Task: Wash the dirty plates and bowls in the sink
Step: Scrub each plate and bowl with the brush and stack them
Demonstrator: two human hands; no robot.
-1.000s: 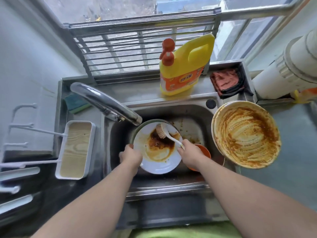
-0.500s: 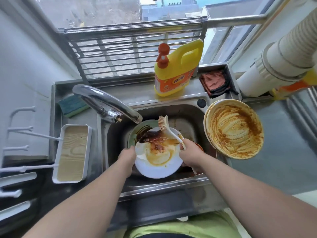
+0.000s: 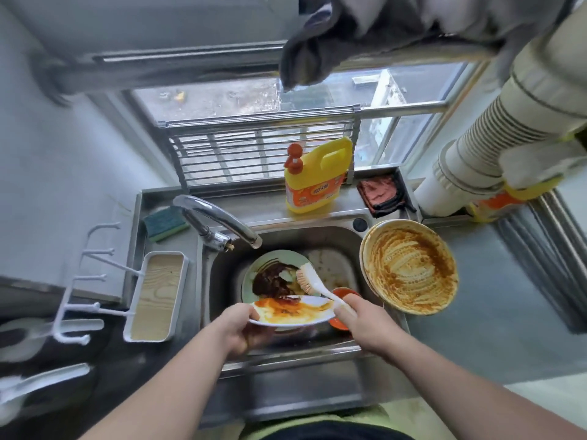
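A smeared round white plate (image 3: 290, 312) is pinched by the left hand (image 3: 236, 328); a bristled plastic brush (image 3: 313, 282) is gripped by the right hand (image 3: 362, 322).

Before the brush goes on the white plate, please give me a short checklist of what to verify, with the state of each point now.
1. Left hand grips the white plate at its rim: ok.
2. Right hand holds the brush by its handle: ok.
3. Plate held over the sink, so drips fall inside: ok.
4. Water running from the faucet: not ok, no stream visible.
5. Soap on the bristles: cannot tell.
6. Detergent bottle upright behind the sink: ok.
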